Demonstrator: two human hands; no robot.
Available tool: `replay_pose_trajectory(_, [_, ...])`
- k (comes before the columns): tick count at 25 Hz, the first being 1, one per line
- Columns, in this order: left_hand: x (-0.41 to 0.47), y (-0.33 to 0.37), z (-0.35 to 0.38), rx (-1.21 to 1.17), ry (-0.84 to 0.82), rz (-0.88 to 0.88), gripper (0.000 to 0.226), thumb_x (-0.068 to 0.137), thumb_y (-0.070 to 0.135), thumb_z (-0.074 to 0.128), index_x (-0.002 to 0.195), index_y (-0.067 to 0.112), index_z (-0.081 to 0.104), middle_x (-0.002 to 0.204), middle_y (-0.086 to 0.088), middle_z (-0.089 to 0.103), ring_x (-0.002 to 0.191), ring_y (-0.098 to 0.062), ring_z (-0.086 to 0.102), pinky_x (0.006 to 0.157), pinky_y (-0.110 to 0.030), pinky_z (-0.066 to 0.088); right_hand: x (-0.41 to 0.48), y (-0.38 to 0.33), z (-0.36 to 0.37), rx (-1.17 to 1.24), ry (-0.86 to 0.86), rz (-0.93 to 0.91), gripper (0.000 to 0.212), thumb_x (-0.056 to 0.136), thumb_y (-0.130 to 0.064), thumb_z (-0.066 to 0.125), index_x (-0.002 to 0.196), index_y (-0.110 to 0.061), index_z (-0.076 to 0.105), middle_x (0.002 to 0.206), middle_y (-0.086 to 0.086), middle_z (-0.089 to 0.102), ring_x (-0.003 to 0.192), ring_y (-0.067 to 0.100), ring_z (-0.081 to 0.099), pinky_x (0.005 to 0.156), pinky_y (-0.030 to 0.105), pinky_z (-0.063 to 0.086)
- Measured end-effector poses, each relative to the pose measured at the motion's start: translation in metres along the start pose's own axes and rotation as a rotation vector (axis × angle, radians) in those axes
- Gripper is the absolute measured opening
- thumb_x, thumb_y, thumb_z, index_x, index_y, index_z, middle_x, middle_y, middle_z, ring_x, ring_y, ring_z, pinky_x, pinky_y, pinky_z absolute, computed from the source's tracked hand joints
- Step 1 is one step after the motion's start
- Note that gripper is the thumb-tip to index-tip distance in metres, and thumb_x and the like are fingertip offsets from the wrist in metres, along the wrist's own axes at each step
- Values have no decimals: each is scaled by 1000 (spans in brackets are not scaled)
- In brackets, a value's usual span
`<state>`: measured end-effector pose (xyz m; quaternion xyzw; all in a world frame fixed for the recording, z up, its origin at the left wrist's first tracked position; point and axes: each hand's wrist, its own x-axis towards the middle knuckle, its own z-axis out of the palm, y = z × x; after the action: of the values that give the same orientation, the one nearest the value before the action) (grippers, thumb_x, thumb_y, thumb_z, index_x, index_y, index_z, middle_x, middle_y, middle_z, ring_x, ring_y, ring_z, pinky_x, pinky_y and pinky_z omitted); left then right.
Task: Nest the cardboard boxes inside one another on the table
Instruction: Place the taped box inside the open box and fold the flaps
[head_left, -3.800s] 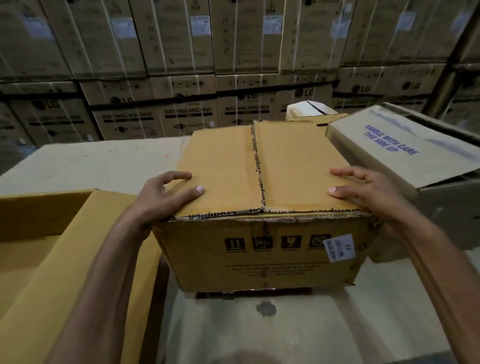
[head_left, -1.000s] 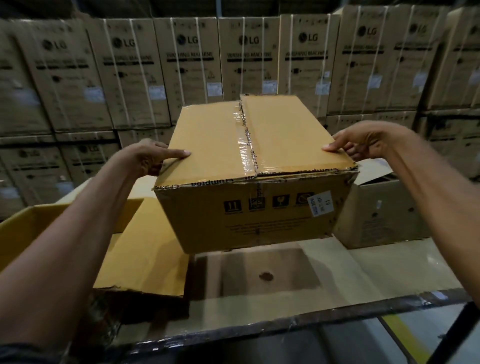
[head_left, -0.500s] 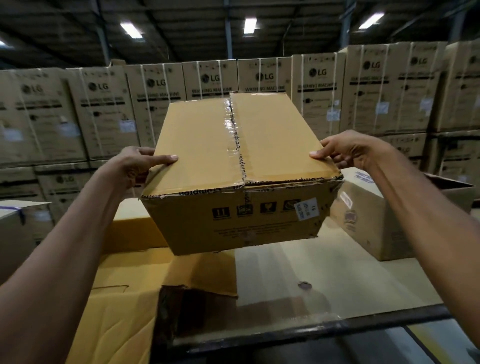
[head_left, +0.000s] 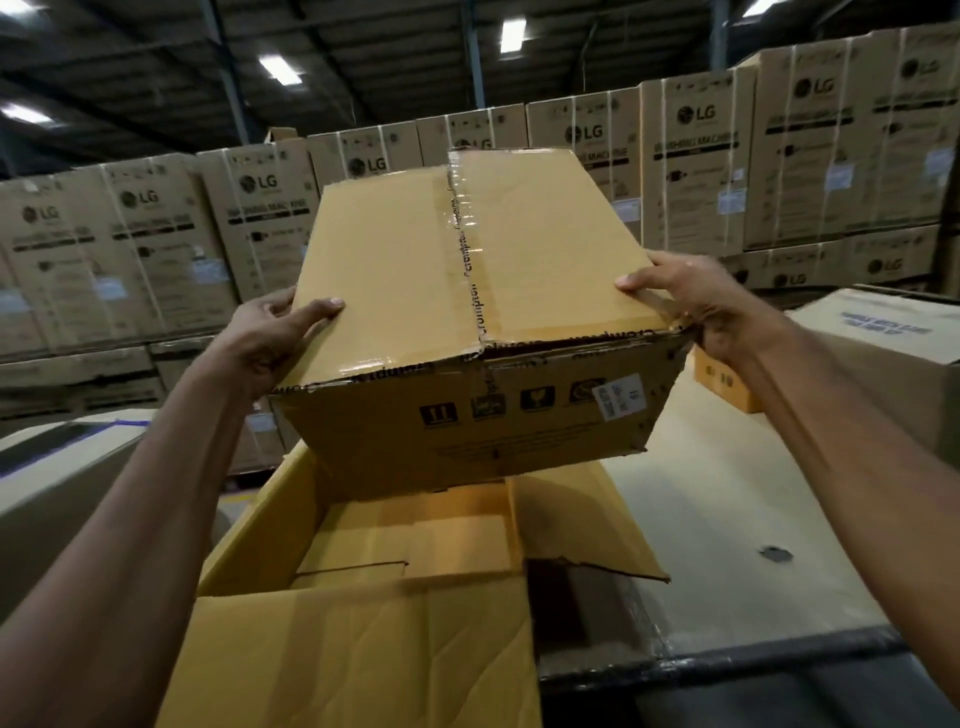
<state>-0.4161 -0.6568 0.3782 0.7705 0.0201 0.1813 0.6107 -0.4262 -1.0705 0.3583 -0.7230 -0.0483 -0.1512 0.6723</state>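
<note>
A taped, closed brown cardboard box (head_left: 467, 291) with handling symbols and a white label on its near side hangs in the air, tilted slightly. My left hand (head_left: 270, 332) grips its left side with the thumb on top. My right hand (head_left: 696, 306) grips its right side the same way. Directly beneath it lies a larger open cardboard box (head_left: 363, 551), yellow-brown inside, flaps spread outward at the table's left. The held box's underside is above the open box's rim, not touching it as far as I can see.
A pale table (head_left: 727, 519) with a dark front edge runs to the right. A grey-brown box (head_left: 883, 353) with blue print and a small orange box (head_left: 722, 379) stand at the right. Another box (head_left: 62, 467) sits left. Stacked appliance cartons (head_left: 779, 156) fill the background.
I lifted the taped box off the table and carried it left. It now hovers over the open box, which has come into view under it.
</note>
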Motion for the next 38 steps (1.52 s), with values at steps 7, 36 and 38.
replay_pose_trajectory(7, [52, -43, -69, 114, 39, -97, 30, 90, 26, 78, 119, 32, 74, 97, 5, 69, 72, -5, 60, 45, -15, 51, 55, 0, 90, -66, -42, 52, 47, 79, -14, 84, 124, -14, 71, 110, 4, 70, 96, 20, 67, 69, 29, 57])
replay_pose_trajectory(36, [114, -186, -157, 172, -146, -255, 66, 77, 35, 88, 137, 17, 66, 113, -6, 70, 82, -13, 66, 59, -26, 51, 25, 102, 229, -234, 34, 379, 48, 83, -7, 76, 130, -16, 70, 112, 7, 69, 91, 21, 61, 63, 29, 47])
replay_pose_trajectory(38, [113, -186, -161, 184, -148, -240, 63, 80, 38, 86, 135, 17, 65, 102, -2, 68, 81, -12, 64, 59, -28, 50, 20, 98, 228, -219, 35, 375, 39, 84, -8, 75, 120, -20, 73, 108, 6, 68, 92, 21, 62, 65, 30, 49])
